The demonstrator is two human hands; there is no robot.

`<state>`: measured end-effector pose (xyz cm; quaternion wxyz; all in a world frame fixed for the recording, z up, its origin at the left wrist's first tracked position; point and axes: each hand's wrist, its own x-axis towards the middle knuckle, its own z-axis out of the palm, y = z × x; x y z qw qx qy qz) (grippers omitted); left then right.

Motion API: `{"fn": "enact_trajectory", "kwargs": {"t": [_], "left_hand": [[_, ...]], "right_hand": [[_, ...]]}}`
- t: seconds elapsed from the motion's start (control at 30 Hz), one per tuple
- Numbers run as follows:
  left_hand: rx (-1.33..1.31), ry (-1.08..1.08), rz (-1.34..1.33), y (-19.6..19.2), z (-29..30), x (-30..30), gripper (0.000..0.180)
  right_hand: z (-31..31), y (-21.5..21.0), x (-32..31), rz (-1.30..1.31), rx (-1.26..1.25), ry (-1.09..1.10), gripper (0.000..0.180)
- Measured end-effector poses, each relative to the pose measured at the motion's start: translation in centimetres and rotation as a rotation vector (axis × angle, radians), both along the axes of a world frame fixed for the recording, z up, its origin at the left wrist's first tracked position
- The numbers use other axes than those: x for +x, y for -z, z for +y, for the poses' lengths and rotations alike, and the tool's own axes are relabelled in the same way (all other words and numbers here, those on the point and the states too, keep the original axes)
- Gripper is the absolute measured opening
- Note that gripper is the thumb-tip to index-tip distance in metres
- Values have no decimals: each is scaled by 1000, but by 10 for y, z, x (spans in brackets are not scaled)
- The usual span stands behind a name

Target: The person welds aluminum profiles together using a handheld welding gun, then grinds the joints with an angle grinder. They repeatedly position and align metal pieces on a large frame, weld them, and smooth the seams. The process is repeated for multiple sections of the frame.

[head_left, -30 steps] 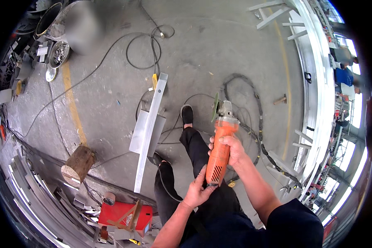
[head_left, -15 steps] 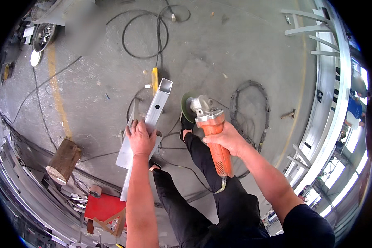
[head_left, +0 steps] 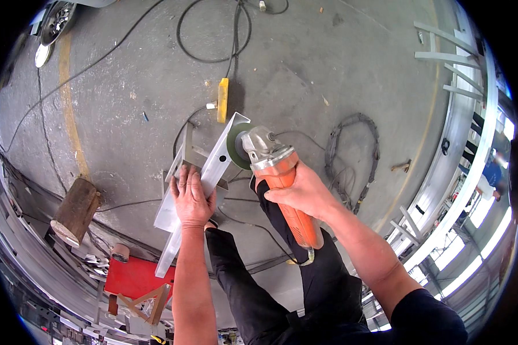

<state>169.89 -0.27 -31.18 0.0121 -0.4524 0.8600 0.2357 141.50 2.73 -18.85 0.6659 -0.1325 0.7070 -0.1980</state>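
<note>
My right hand [head_left: 296, 192] grips the orange body of an angle grinder [head_left: 293, 215]. Its green disc [head_left: 236, 146] stands at the right edge of a silver square metal tube [head_left: 216, 167], near the far end; whether it touches cannot be made out. A dark round hole shows in the tube beside the disc. My left hand [head_left: 194, 198] holds the tube lower down, with the fingers over its left side and the thumb on the right. Beneath lies a metal support [head_left: 166, 213], partly hidden by the tube and hand.
A yellow power strip [head_left: 223, 100] lies beyond the tube, its black cable [head_left: 248, 34] looped on the floor. A coiled dark hose [head_left: 331, 144] is at right. A wooden log [head_left: 76, 213] and red box [head_left: 133, 279] stand at left. Long metal profiles [head_left: 463, 172] line the right side.
The grinder has moved left, bringing its disc from apart to the tube's edge. My left hand has stayed on the tube. The view has shifted slightly, and the tube's far end looks turned.
</note>
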Motion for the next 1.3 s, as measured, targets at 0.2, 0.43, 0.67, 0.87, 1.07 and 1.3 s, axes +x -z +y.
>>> {"fn": "enact_trajectory", "kwargs": {"t": [0.2,0.43,0.67,0.87,1.07,1.3], "left_hand": [[1,-12,39,1,0,1,63],[25,-43,37,0,0,1,62],[15,-32,57,0,0,1,62],[14,-36,67,1,0,3,62],[31,-34,56,1,-1,4,62],[44,-32,57,1,-1,4,61]], "right_hand": [[-4,7,3,28,64,-48,63],[10,-16,-1,-22,142,33,59],[4,-4,7,80,143,-35,58],[19,-5,11,59,61,66,61],[6,-13,12,127,155,-115,57],[-13,-11,18,188,105,-138,60]]}}
